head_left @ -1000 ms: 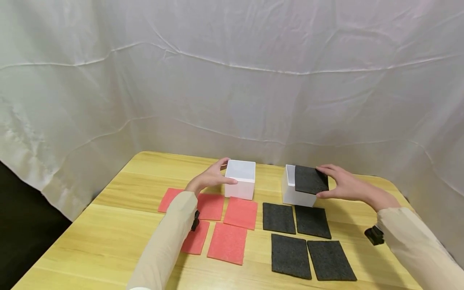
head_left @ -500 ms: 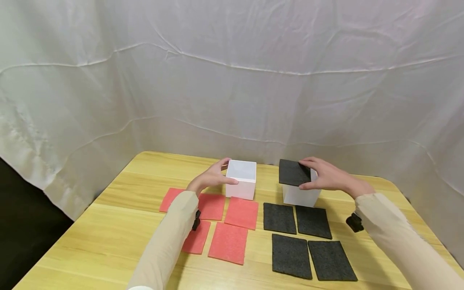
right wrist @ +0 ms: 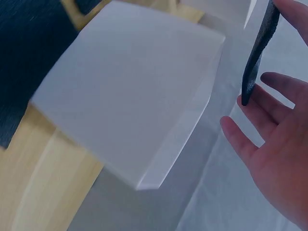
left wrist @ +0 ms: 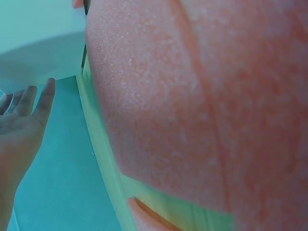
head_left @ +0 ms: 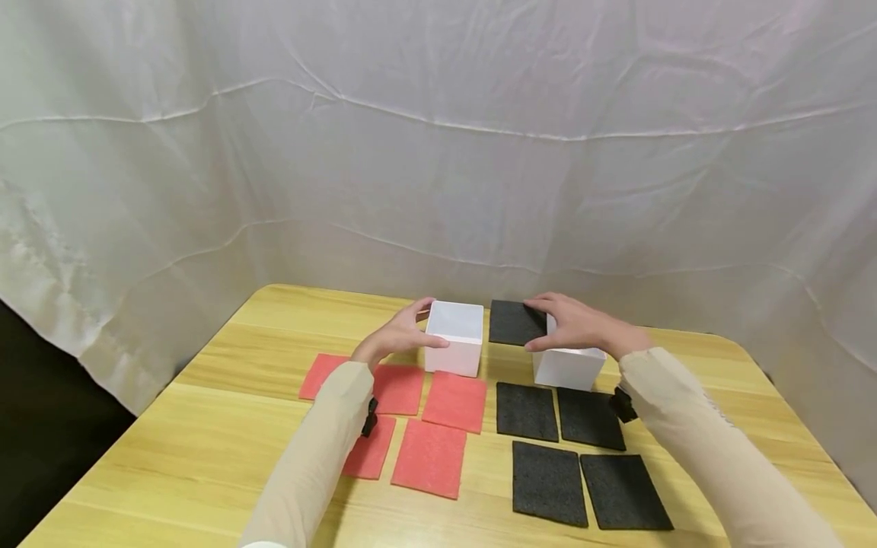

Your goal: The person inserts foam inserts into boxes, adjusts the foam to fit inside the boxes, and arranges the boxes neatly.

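Head view. Left hand: fingers curved round the left side of the left box, thumb on its near face, fingertips at its far rim; the box stands on the desk. Right hand: holds a black pad flat, thumb under its near edge, fingers over its top. The pad hangs in the air between the two boxes, just past the fingertips, left of the right box. The right box sits under the right wrist. Four black pads lie on the desk nearer the person than the right hand. Red pads lie nearer than the left hand, partly under the left sleeve. White cloth hangs behind everything.

Left wrist view. Red pad fills most of the frame, very close. The left hand shows at the left edge, fingers straight, tips against a pale surface. The grip itself cannot be told from here.

Right wrist view. Black pad seen edge-on, pinched between the upper fingers and the thumb of the right hand. The white box lies left of the fingers, apart from the pad.
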